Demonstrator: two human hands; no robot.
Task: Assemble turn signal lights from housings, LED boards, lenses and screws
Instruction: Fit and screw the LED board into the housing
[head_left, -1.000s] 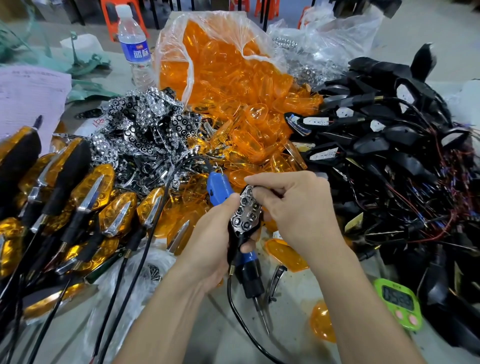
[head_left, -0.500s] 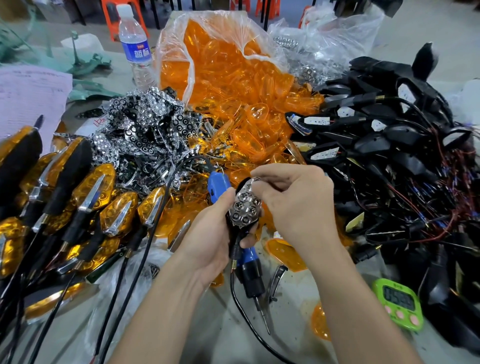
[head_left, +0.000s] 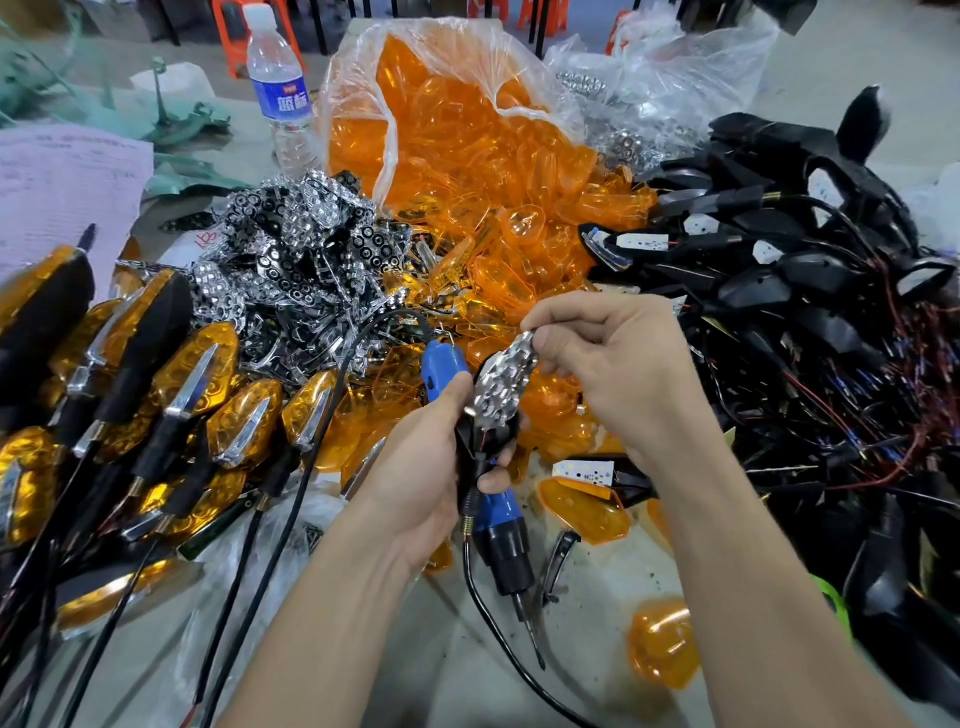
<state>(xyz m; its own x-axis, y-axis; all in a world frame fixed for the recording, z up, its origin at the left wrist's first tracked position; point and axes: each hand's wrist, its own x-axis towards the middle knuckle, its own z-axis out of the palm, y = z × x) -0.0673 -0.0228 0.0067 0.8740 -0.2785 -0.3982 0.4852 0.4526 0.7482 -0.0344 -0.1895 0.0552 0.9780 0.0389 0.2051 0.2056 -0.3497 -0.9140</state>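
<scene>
My left hand (head_left: 415, 467) grips a black housing (head_left: 485, 441) together with a blue electric screwdriver (head_left: 498, 519), whose bit points down toward the table. A chrome reflector (head_left: 501, 387) sits in the housing's open face, tilted up at its far end. My right hand (head_left: 613, 364) pinches that far tip of the reflector between thumb and fingers. A black cable (head_left: 498, 634) hangs from the housing's stem.
Orange lenses (head_left: 467, 171) spill from a clear bag at the back. Loose chrome reflectors (head_left: 291, 249) lie left of centre, finished lights (head_left: 156, 395) at the left, black housings with wires (head_left: 805, 291) at the right. A water bottle (head_left: 280, 93) stands behind. Loose lenses (head_left: 582, 509) lie near my hands.
My right hand has lifted and shifted right, tilting the reflector's far end up from the housing. My left hand has stayed nearly still.
</scene>
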